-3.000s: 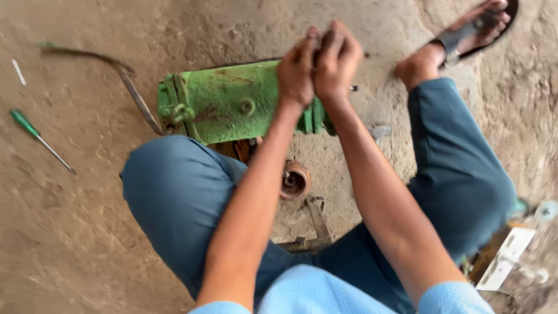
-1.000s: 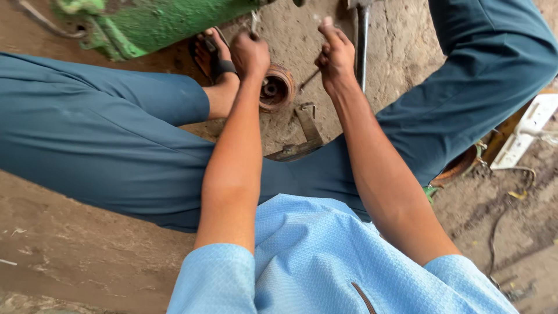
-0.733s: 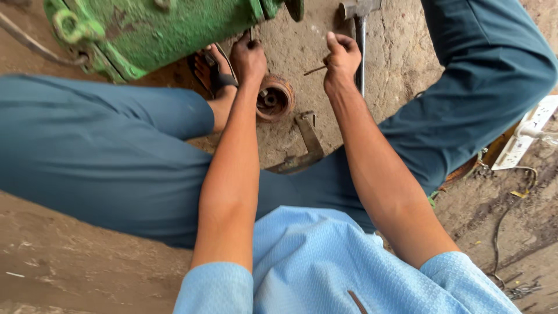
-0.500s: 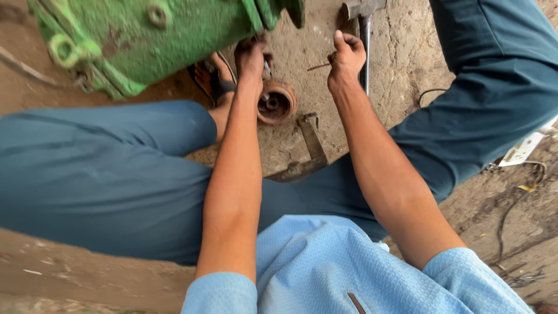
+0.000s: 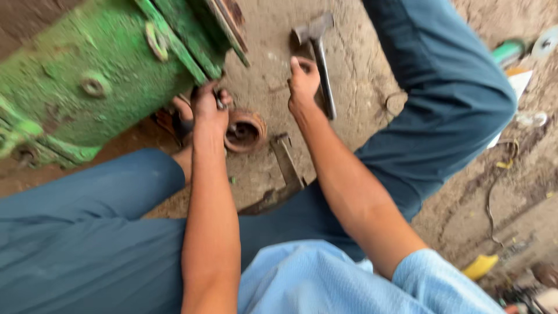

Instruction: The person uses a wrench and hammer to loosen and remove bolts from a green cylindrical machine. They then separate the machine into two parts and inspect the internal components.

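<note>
The green cast housing point(image 5: 87, 87) is the biggest thing before you and I take it as the landmark. It lies on the dirt floor point(image 5: 267, 52), above your left knee. It looks like thick painted iron, so I judge it heavy and fully stiff. Its rough paint should give good friction, and the ribs and bosses on it look like the safest places to take hold.

Just right of the housing lies a hammer point(image 5: 318, 55), its dark head pointing away from you and its handle running back toward you. Your right hand point(image 5: 303, 84) rests at this handle with the fingers curled, but I cannot tell if it really grips it. The hammer is probably top-heavy, so hold it low on the handle.

Below the right lower corner of the housing sits a rusty round part point(image 5: 245, 129), like a small cup or pulley. It seems solid and maybe greasy.

Your left hand point(image 5: 209, 107) is at that same corner, clenched around something small and metallic; what it is stays unclear.
</note>
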{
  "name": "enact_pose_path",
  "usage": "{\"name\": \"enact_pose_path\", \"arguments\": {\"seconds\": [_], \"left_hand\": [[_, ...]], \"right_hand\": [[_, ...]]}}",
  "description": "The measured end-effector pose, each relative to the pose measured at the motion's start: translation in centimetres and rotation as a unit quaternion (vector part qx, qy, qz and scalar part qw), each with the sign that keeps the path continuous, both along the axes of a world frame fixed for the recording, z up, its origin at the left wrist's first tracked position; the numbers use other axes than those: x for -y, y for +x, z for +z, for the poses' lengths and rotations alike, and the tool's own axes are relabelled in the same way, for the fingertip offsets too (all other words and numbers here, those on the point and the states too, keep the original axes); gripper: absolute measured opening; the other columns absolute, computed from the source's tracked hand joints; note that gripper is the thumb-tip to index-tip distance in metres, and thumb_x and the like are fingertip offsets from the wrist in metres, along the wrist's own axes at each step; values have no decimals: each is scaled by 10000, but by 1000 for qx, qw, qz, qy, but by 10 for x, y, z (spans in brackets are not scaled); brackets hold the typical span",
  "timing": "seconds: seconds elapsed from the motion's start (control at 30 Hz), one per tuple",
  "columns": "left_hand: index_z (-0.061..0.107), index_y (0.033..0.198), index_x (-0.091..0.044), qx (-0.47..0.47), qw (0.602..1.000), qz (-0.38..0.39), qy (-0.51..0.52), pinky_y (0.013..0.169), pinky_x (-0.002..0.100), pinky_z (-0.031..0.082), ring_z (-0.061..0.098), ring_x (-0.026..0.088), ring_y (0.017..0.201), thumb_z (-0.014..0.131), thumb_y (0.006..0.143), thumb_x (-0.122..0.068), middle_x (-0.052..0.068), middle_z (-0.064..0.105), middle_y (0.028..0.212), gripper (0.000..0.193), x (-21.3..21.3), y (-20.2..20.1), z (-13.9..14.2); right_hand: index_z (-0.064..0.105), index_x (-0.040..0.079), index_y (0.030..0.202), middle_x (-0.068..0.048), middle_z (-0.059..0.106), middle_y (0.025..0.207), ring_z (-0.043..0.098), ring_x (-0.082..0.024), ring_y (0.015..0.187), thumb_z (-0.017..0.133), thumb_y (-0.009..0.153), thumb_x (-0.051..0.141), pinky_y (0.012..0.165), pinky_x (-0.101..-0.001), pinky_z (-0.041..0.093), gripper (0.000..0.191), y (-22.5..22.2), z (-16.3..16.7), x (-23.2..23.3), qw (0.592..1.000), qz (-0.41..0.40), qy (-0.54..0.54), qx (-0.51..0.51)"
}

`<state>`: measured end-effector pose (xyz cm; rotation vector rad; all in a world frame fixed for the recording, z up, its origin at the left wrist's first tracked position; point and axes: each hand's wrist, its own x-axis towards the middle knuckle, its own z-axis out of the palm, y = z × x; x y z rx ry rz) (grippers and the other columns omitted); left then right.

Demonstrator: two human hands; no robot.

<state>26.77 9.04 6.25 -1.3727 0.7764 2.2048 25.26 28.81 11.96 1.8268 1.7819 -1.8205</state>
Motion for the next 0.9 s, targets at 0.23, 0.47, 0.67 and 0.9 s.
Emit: {"name": "enact_pose_path", "arguments": {"seconds": [0.23, 0.47, 0.67, 0.9], "left_hand": [[563, 1213, -71, -30, 955, -199, -219, 428, 243, 402, 589, 162, 602, 466, 1067, -202, 53, 756, 1077, 219, -11, 12, 8], [682, 1198, -36, -226, 856, -240, -398, 641, 289, 563, 685, 165, 875, 524, 1144, -146, 77, 741, 1112, 200, -5, 23, -18], [608, 1150, -45, -55, 979, -88, -177, 515, 313, 469, 562, 174, 631, 558, 1014, -136, 83, 705, 980, 172, -6, 17, -14], [585, 1177, -72, -48, 988, -89, -119, 541, 320, 458, 551, 177, 648, 578, 1026, -145, 74, 677, 978, 168, -1, 20, -17]], "right_hand": [[659, -112, 1074, -199, 731, 894, 718, -213, 599, 646, 936, 90, 491, -339, 598, 245, 18, 4, 3, 942, 196, -146, 229], [574, 50, 1381, -146, 754, 948, 657, -195, 630, 577, 936, 6, 522, -355, 539, 448, 38, 10, 13, 923, 270, -229, 150], [601, 208, 1433, -117, 711, 1291, 673, -241, 1121, 598, 999, 148, 963, -393, 512, 438, 51, 7, 27, 884, 465, -35, 23], [557, 178, 1481, -131, 652, 1422, 619, -253, 1324, 528, 1065, 178, 1138, -393, 454, 416, 54, -3, 45, 887, 455, -38, -73]]}}
